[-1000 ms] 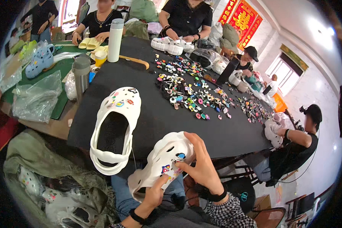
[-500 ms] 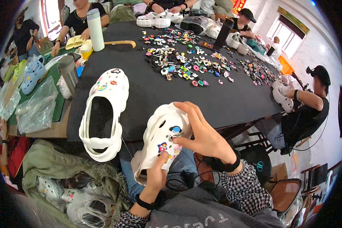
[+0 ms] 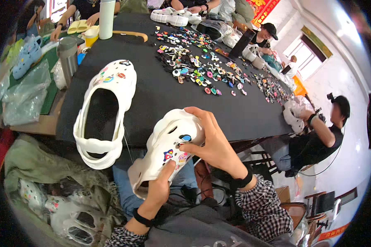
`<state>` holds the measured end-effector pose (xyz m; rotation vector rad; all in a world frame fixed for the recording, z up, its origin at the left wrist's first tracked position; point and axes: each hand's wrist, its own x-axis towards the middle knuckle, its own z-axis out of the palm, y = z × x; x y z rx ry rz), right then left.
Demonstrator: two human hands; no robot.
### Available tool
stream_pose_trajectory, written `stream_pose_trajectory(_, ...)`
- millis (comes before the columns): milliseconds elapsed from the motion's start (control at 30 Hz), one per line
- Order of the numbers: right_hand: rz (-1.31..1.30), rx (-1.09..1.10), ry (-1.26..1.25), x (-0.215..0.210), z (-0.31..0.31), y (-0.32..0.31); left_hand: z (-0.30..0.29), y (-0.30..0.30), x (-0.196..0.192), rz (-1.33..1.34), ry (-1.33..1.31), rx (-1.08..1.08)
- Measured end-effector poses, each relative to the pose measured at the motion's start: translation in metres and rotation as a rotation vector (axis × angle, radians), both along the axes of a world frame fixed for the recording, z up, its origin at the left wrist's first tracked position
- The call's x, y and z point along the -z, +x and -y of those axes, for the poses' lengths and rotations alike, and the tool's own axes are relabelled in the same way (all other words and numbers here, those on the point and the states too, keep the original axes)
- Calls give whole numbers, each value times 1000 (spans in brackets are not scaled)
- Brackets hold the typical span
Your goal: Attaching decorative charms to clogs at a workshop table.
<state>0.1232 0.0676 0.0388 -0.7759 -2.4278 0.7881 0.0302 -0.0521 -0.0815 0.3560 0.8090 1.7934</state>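
A white clog (image 3: 157, 138) with several colourful charms on its upper is held tilted at the table's near edge. My left hand (image 3: 158, 187) grips its side near the heel opening, thumb on the upper beside the charms. My right hand (image 3: 216, 146) is closed round the toe end, its thumb pressing on the upper just below a blue oval charm (image 3: 186, 138). Whether anything small lies under that thumb is hidden. Left of it, a second white clog (image 3: 127, 84) with charms on its toe lies on the black table (image 3: 148, 90), heel strap toward me.
Many loose charms (image 3: 210, 70) spread over the table's far middle. A pale bottle (image 3: 106, 20), a steel tumbler (image 3: 68, 55) and a wooden stick (image 3: 132, 34) are at the left. A green sack (image 3: 41, 158) of bagged clogs is at lower left. Co-workers sit around the table.
The whole view has shifted and tilted slightly. My right thumb has slid a little away from the blue charm on the upper. Both hands keep their hold on the clog.
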Motion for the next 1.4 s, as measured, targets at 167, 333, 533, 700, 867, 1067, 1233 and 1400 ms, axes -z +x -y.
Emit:
stream_pose_trajectory(167,21,41,94,0,2,-7,2,0,2,-76,6,-1)
stream_pose_trajectory(333,52,77,131,0,-3,-10,0,0,-3,-268,21,-19)
stream_pose_trajectory(533,78,-11,175,-3,-4,-4,0,-3,1,-5,9,10)
stream_pose_trajectory(700,192,-132,283,-20,-12,1,0,-5,-7,-6,62,29)
stream_pose_trajectory(867,244,-247,309,-33,-18,-1,1,-6,-10,50,78,60)
stream_pose_trajectory(1067,377,-300,393,-43,-15,-6,-1,-2,-7,142,66,64)
stream_pose_trajectory(1233,311,-281,296,-35,-15,-12,0,-3,0,38,57,38)
stream_pose_trajectory(1400,283,-234,292,-28,-15,-11,3,-4,-8,24,28,68)
